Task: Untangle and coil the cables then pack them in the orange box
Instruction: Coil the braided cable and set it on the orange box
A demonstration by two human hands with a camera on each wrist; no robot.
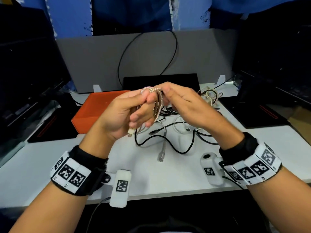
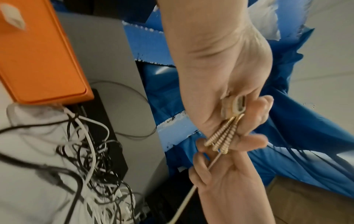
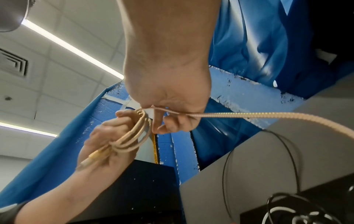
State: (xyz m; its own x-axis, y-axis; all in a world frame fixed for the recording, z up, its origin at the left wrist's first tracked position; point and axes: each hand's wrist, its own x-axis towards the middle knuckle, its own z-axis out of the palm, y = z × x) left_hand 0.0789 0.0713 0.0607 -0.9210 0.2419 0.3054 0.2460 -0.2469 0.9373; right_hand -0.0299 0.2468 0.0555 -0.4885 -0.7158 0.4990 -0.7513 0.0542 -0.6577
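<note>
A gold braided cable (image 1: 157, 106) is held up over the desk, partly wound into loops. My left hand (image 1: 143, 105) grips the loops (image 3: 134, 136) in its curled fingers, and the cable's plug (image 1: 130, 132) sticks out below the palm. My right hand (image 1: 162, 92) pinches the free strand (image 3: 249, 115) at the top of the coil, close against the left fingers. The orange box (image 1: 94, 110) lies on the desk to the left, behind the left hand. A tangle of black and white cables (image 1: 178, 128) lies on the desk under and right of the hands.
A grey divider (image 1: 151, 61) with a black cable looped on it stands at the back. A black pad (image 1: 168, 79) lies behind the hands, and dark monitors (image 1: 25, 73) flank the white desk (image 1: 159, 179). More white cables (image 1: 210, 96) are piled at the right.
</note>
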